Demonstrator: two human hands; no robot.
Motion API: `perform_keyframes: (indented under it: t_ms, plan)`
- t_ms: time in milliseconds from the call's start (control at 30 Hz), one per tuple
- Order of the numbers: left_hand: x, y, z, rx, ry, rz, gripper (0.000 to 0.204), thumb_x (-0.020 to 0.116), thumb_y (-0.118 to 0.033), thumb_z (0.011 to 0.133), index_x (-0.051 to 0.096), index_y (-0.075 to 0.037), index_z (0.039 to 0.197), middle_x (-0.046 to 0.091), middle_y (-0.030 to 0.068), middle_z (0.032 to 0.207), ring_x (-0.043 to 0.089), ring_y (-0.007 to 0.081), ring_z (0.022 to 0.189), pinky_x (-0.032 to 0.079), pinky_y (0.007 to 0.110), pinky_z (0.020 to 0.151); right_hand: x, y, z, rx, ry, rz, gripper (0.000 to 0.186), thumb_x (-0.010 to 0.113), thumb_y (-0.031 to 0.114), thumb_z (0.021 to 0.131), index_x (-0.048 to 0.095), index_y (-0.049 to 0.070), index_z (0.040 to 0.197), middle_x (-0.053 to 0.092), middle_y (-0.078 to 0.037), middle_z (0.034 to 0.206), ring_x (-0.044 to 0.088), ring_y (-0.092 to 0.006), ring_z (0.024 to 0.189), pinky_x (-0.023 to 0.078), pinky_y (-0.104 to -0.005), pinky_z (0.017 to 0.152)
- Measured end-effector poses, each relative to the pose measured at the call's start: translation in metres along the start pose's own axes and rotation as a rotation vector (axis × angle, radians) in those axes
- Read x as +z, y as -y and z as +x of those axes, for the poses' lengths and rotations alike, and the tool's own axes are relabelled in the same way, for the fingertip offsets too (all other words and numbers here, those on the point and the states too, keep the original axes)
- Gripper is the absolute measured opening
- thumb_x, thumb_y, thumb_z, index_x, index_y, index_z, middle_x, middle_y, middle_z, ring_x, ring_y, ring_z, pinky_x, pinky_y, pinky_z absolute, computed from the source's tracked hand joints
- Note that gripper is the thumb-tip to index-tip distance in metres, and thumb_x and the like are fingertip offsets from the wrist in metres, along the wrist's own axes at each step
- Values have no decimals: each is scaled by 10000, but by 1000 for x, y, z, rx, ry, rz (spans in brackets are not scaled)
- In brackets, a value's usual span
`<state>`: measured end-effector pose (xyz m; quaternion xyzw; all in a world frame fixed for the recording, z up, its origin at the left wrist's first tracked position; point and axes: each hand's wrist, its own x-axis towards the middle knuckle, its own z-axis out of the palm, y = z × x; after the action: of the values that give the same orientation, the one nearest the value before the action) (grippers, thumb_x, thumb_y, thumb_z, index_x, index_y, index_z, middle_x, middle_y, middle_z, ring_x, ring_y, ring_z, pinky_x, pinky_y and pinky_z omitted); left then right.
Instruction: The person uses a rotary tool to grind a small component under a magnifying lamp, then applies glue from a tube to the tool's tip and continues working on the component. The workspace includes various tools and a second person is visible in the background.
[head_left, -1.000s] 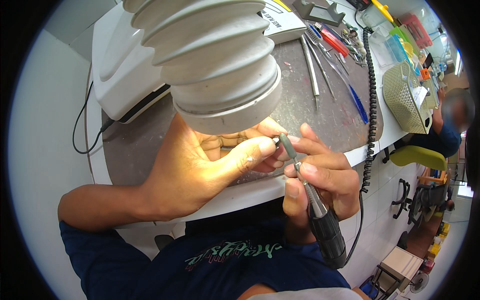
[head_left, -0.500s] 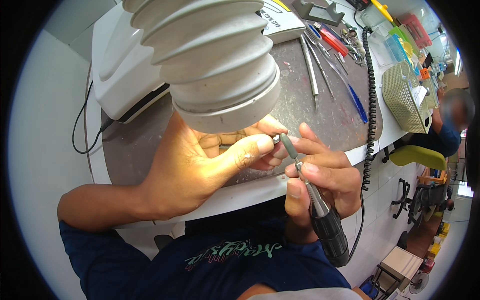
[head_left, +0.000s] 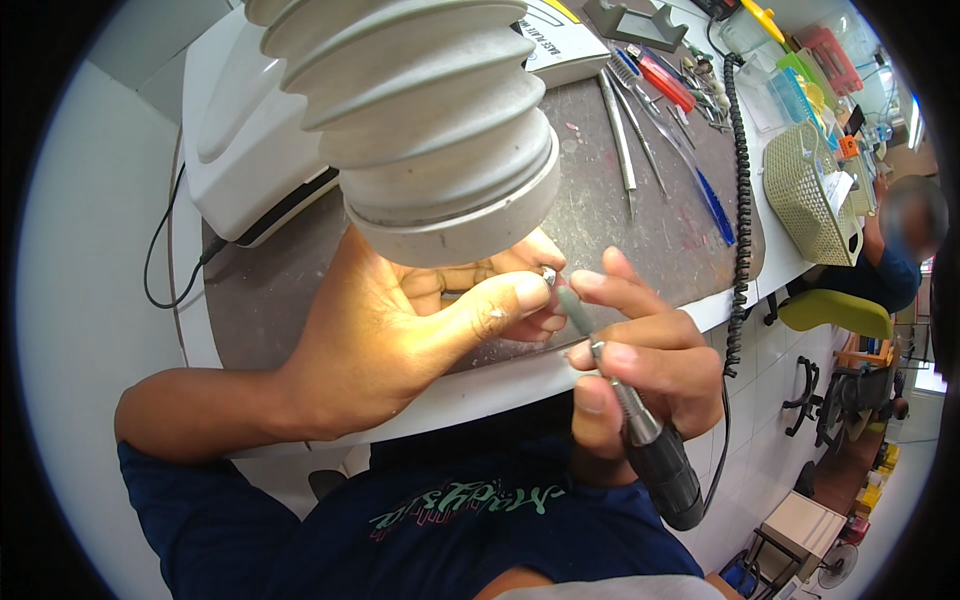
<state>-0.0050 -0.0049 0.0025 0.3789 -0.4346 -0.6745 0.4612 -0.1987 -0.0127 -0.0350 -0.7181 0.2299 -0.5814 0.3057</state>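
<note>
My left hand (head_left: 405,335) pinches a small shiny metal piece (head_left: 549,275), perhaps a dental crown, between thumb and fingertips. Its far fingers are partly hidden under a hose. In my right hand (head_left: 665,365) is a rotary handpiece (head_left: 662,465) with a black grip and a metal nose, held like a pen. A tapered green grinding stone (head_left: 575,310) sticks out of its nose toward the metal piece. The stone's tip lies just right of and below the piece, with a small gap between them.
A ribbed white suction hose (head_left: 430,130) hangs over my left hand. Behind it stands a white machine (head_left: 250,130). Metal carving tools (head_left: 620,145), a blue toothbrush (head_left: 715,215) and a coiled cord (head_left: 742,200) lie right. A mesh basket (head_left: 805,190) sits near another person (head_left: 890,250).
The grinding stone has drawn slightly down and away from the metal piece. My right hand and handpiece have shifted a little, and the piece has turned slightly in my left fingertips.
</note>
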Motion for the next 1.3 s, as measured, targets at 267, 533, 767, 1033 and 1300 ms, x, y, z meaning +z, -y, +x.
perform_keyframes:
  t_ms: [267, 533, 767, 1033, 1300]
  plan:
    - [-2, 5, 0, 31, 11, 10, 177, 597, -21, 940, 549, 19, 1106, 644, 137, 1040, 675, 207, 947, 571, 334, 844, 1, 4, 2, -23, 50, 38, 300, 772, 36, 792, 604, 97, 1033, 685, -85, 828, 669, -376, 1061, 445, -513, 1044]
    - [1, 2, 0, 2, -12, 24, 180, 595, -17, 941, 553, 22, 1112, 650, 133, 1024, 688, 213, 918, 574, 331, 834, 1, 5, 4, -18, 78, 18, 290, 779, 34, 783, 617, 103, 1013, 680, -78, 815, 674, -372, 1051, 455, -517, 1033]
    - [-1, 6, 2, 58, -9, 57, 167, 581, -11, 947, 555, 15, 1109, 639, 120, 1027, 659, 191, 963, 579, 317, 834, -1, 5, 1, -31, 78, 25, 305, 766, 30, 794, 585, 86, 1032, 679, -95, 832, 686, -368, 1019, 467, -528, 1015]
    - [0, 6, 0, 25, -48, 9, 181, 568, -19, 957, 552, 21, 1133, 630, 134, 1086, 640, 184, 1020, 577, 314, 858, 0, -2, -1, -37, 13, -92, 315, 750, 10, 768, 565, 41, 1020, 670, -121, 843, 680, -387, 1020, 507, -522, 968]
    - [-2, 5, 0, 23, -22, 24, 191, 551, -24, 966, 552, 34, 1148, 637, 160, 1122, 638, 204, 1047, 563, 345, 902, -2, 0, 4, -13, 87, -143, 324, 767, 4, 750, 581, 41, 1012, 678, -104, 850, 678, -369, 1037, 502, -524, 978]
